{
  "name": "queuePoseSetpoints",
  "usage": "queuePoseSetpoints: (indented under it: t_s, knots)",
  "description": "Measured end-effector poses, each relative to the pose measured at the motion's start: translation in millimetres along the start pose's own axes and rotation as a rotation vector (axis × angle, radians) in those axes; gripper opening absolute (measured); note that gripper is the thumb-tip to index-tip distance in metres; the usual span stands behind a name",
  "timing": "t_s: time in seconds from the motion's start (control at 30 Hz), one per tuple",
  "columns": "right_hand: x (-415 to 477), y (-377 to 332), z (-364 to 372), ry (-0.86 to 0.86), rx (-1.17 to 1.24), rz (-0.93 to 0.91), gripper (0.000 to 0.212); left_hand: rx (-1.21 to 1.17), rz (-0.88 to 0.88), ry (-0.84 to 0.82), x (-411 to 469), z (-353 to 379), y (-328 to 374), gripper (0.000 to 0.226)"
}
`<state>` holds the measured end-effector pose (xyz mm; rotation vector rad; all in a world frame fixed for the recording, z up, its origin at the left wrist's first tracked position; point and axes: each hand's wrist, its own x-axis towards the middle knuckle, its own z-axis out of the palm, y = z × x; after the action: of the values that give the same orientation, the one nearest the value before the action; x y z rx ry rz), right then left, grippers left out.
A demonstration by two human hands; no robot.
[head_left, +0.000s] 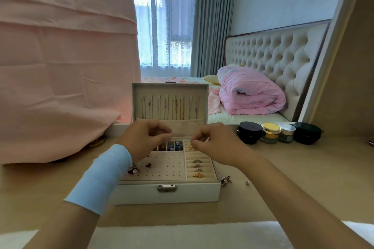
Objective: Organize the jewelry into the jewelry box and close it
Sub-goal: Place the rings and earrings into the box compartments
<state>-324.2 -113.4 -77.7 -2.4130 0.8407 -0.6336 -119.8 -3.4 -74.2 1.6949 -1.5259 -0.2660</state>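
White rectangular jewelry box (141,194) sits on the pale wooden table (283,178) near its front edge, lid upright for access. Over the rear compartments, the right hand (214,144) pinches a small gold piece (206,140), seemingly to place it. The left hand (144,137) curls its fingers, grip unclear.

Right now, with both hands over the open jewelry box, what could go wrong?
The small gold piece pinched in the right hand could drop among the ring rolls. The left sleeve hangs over earrings at the box's edge and may sweep them off. Loose silver pieces beside the jewelry box might get forgotten.
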Motion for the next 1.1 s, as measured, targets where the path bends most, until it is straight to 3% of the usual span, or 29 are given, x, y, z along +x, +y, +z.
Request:
queuePoseSetpoints:
  t_s: [0.2,0.4,0.73,1.1]
  knots:
    - [16,-37,27,-0.216,0.053,-0.027,0.012,-0.108,-0.039,0.041,-2,-10,-8,0.008]
    - [23,-49,38,-0.284,0.032,0.007,0.021,-0.105,-0.036,0.039,-2,-17,-18,0.012]
    - [28,-40,41,0.102,0.43,-0.03,0.014,-0.349,-0.126,0.068,-5,-11,-10,0.01]
    - [25,-41,45,0.191,0.546,0.033,0.007,-0.464,-0.164,0.118,-9,-5,-2,0.011]
